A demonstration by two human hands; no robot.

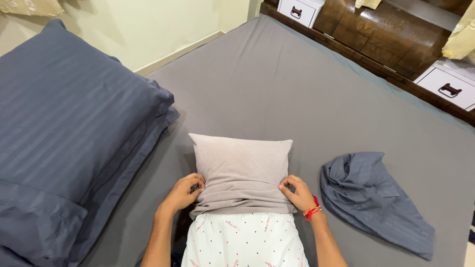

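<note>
At the far left, two large dark blue striped pillows (64,123) lie stacked on the bed (277,84), which is covered in a grey sheet. The upper pillow overhangs the lower one, and both sit near the pale wall (148,24).

Moving toward the middle, the left hand (184,192) comes up from the bottom edge, forearm angled slightly inward, wrist bent so the knuckles face up. Its fingers (195,184) are curled and pinch the left edge of a grey pillowcase (241,170) where the cloth bunches into folds.

The pillowcase covers the upper part of a small pillow (244,240), whose white cover with small dots shows below the gathered hem. The pillow lies on the bed straight ahead of the person, between the two forearms, its covered end pointing away.

The right hand (298,194) mirrors the left one, forearm rising from the bottom edge and leaning inward, a red thread band (312,210) around the wrist. Its fingers (287,185) are bent and pressed together, pinching the right edge of the pillowcase at the bunched hem.

Further right, a crumpled dark blue pillowcase (373,198) lies loose on the sheet, well apart from the hands. Beyond the bed's far edge stand a dark wooden headboard (386,37) and white drawers (448,86) with dark handles.
</note>
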